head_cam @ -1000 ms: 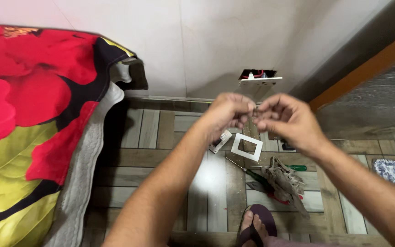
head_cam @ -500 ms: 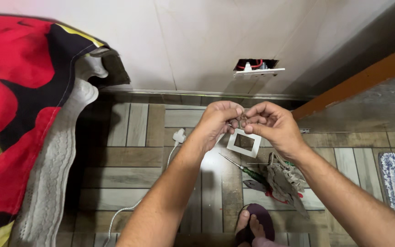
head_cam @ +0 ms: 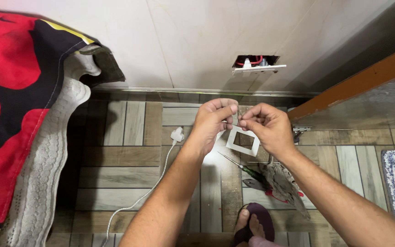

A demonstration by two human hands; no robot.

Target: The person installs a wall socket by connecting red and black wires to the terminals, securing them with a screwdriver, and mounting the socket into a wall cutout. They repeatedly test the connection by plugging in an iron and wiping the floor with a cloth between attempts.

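Honestly, the tiny part (head_cam: 238,120) pinched between both hands is hard to make out: small, thin, greyish, maybe a screw or a bit of wire, I can't tell which. It sits in the air right above the white square frame (head_cam: 243,141) lying on the floor (head_cam: 129,155), below the open wall box (head_cam: 256,64). Its long axis looks roughly upright in the head view, one end toward the wall box and the other toward the frame, but it's too small to be sure which end is which.

Left hand (head_cam: 211,126) has thumb and forefinger pressed together on one side of it, right hand (head_cam: 266,128) does the same on the other, fingertips of both nearly touching.

What could go wrong, as I see it: something that small slips out of a fingertip pinch easily, and if it drops it lands on the wood-pattern tiles around the frame and could roll into a grout line or under the pile of tools, the green-handled screwdriver (head_cam: 245,168) and the grey cloth (head_cam: 282,183) just past the frame. Red wires show in the wall box, so that's a live-wire worry if power isn't off. White plug and cord (head_cam: 177,135) lie left of the frame, a foot (head_cam: 252,224) near it could snag them.
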